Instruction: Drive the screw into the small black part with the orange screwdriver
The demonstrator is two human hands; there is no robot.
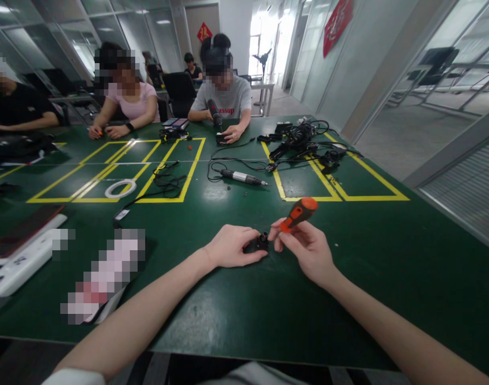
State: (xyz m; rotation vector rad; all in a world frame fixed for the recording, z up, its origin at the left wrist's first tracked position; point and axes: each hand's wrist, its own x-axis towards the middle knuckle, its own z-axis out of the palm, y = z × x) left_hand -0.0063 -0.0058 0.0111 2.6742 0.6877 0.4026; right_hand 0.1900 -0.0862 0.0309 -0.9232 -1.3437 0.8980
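Low on the green table (228, 305), my left hand (234, 246) grips a small black part (252, 246) with a short round stub standing up from it. The thumb and fingers close around its sides. Just to the right, my right hand (308, 248) holds a screwdriver (299, 214) with an orange and dark handle. Its handle end points up and to the right, and the fingers pinch its lower orange end. The shaft is hidden or too small to make out. My right fingertips are close beside the black part.
Ahead lies a grey and black pen-shaped power tool (243, 177) with its cord. A cable pile (302, 139) is at back right. Left are a white ring (121, 188), a blurred phone-like object (103, 278) and a power strip (23, 262). Opposite, a person handles a drill (214, 112).
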